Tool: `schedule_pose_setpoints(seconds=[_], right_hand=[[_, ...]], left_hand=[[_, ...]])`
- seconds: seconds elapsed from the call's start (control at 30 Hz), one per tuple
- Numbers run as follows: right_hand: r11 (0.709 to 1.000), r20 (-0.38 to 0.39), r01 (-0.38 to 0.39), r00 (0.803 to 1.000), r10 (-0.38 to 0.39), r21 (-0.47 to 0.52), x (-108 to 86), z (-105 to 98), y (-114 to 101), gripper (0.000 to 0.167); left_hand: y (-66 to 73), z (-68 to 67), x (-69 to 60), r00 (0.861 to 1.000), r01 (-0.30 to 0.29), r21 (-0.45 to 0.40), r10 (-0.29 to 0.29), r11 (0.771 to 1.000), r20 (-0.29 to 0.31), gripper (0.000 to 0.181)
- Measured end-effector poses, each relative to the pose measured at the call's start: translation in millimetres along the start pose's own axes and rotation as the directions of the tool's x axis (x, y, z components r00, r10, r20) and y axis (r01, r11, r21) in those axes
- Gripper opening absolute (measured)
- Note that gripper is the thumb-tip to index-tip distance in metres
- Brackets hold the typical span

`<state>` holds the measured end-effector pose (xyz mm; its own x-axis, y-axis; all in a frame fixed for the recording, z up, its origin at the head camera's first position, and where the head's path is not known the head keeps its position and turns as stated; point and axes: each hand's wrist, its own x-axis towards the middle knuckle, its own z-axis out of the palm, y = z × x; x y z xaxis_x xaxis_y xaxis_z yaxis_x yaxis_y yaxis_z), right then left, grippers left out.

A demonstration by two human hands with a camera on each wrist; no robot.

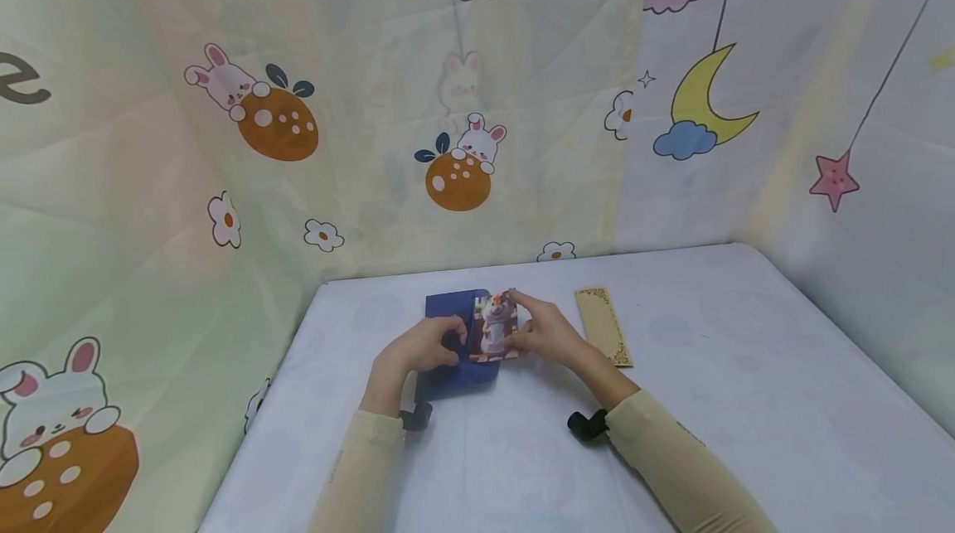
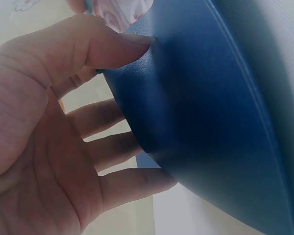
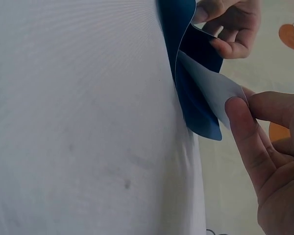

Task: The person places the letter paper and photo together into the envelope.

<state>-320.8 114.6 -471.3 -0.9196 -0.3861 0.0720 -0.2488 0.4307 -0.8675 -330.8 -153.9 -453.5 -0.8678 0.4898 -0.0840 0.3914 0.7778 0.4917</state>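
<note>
The card [image 1: 494,334] stands at the blue folder [image 1: 462,380] near the middle of the table [image 1: 731,417], its inner edge between two panels, and a clean job here probably depends on alignment: the card should lie parallel to the panel and slide along it without a twist, so that no corner catches or bends. Whether that edge sits in a pocket or just in the fold, I cannot tell. A light, steady spread of the panels would help, since the folder looks thin enough to buckle if squeezed hard. The left hand [image 1: 427,342] holds the folder's edge, thumb on one face and fingertips at the rim and behind it, with a wide gap between thumb and palm. The right hand [image 1: 548,330] pinches the card's outer edge between thumb and fingers, leaving most of the picture side uncovered. The yellow strip [image 1: 601,324] lies just beyond the right hand, untouched.
</note>
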Motion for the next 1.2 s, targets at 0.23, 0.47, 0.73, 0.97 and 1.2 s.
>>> schedule_pose_setpoints(seconds=[0.23,0.47,0.73,0.97,1.2], right_hand=[[1.000,-0.004,0.009,1.000,-0.009,-0.009,-0.2,0.1,1.4,0.093],[1.000,0.006,0.011,1.000,-0.011,-0.015,0.8,2.4,-0.2,0.093],[1.000,-0.014,0.009,1.000,-0.010,-0.024,1.6,5.6,0.8,0.094],[0.996,-0.058,0.070,0.996,-0.073,-0.047,2.3,7.5,1.2,0.093],[0.995,-0.051,0.089,0.995,-0.091,-0.043,3.1,10.2,0.4,0.088]], left_hand=[[0.1,-0.1,0.1,1.000,0.002,0.001,-0.002,1.000,0.002,0.030],[-0.2,-0.5,0.1,1.000,-0.014,0.017,0.015,1.000,-0.011,0.031],[-1.6,0.4,1.2,1.000,-0.017,0.007,0.017,1.000,-0.008,0.031],[0.2,0.1,1.3,1.000,-0.010,0.018,0.011,1.000,-0.011,0.031],[1.3,-0.7,0.0,1.000,-0.007,0.019,0.007,1.000,-0.009,0.031]])
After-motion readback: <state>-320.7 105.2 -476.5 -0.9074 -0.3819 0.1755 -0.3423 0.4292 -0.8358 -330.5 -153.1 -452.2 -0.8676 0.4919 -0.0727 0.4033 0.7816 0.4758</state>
